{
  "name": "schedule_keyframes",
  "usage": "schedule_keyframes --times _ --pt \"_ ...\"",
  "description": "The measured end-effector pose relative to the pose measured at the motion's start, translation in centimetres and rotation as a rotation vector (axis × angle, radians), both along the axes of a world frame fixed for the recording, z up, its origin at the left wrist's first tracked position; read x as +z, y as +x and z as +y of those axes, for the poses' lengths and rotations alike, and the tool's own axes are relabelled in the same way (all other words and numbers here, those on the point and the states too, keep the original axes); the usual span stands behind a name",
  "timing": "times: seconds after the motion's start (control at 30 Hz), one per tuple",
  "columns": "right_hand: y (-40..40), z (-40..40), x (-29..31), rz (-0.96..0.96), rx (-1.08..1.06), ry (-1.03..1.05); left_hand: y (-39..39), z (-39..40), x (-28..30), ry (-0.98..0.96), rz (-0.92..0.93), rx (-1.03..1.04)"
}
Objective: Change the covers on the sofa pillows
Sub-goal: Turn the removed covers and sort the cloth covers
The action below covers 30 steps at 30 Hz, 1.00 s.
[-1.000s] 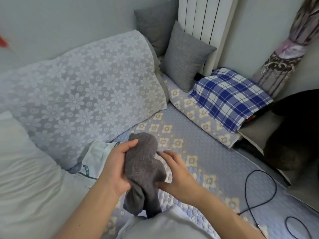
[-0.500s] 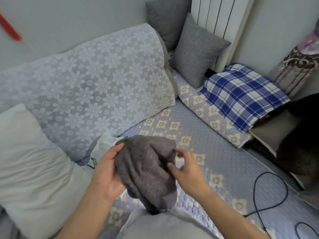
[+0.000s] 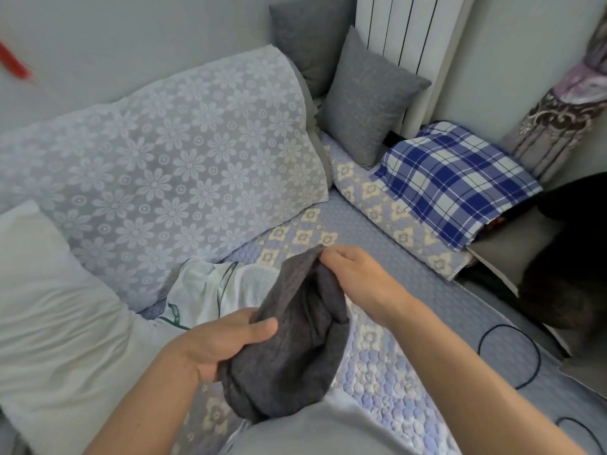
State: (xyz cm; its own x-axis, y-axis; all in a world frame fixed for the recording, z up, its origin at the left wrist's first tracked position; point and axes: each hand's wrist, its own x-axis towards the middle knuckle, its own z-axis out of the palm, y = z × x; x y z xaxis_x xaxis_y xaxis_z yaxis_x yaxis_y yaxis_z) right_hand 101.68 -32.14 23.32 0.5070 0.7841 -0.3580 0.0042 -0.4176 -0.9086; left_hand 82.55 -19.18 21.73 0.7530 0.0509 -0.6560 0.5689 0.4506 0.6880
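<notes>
Both hands are holding the dark grey cover (image 3: 289,336), which is hanging between them over the sofa seat (image 3: 377,224), just above the lap. The left hand (image 3: 226,339) is gripping the cover's near-left flank, thumb lying across the fabric; the right hand (image 3: 358,277) is pinching its far top edge with curled fingertips. The cover's long axis is running from that pinched corner, up and away, down toward the body, so the slack bulk is sitting below and between the hands. The white bare pillow (image 3: 49,323) is lying to the left of the left hand, so that hand is the nearer one for reaching it; judging by this, the opening needs finding first. Versus half a second ago: the right hand is now pulling the top edge up and outward, stretching the bunched fabric longer, while the left hand is sitting lower with the thumb over the front. The camera is also tilting slightly.
</notes>
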Motion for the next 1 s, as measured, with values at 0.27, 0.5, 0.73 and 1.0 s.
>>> schedule_keyframes --times 0.27,0.5,0.73,1.0 --pt "0.5 -0.6 0.5 0.488 -0.226 -0.039 1.9 -2.7 -1.0 -0.079 0.042 0.323" --pt "-0.4 -0.3 -0.7 0.558 -0.343 -0.002 3.5 -6.1 -1.0 -0.117 0.017 0.389" --pt "1.5 -1.3 -2.0 -0.087 -0.17 -0.136 2.1 -5.8 -1.1 -0.29 -0.182 0.431" --pt "-3.2 -4.2 -0.7 -0.247 -0.348 0.186 3.1 -5.9 -1.4 -0.144 -0.225 0.578"
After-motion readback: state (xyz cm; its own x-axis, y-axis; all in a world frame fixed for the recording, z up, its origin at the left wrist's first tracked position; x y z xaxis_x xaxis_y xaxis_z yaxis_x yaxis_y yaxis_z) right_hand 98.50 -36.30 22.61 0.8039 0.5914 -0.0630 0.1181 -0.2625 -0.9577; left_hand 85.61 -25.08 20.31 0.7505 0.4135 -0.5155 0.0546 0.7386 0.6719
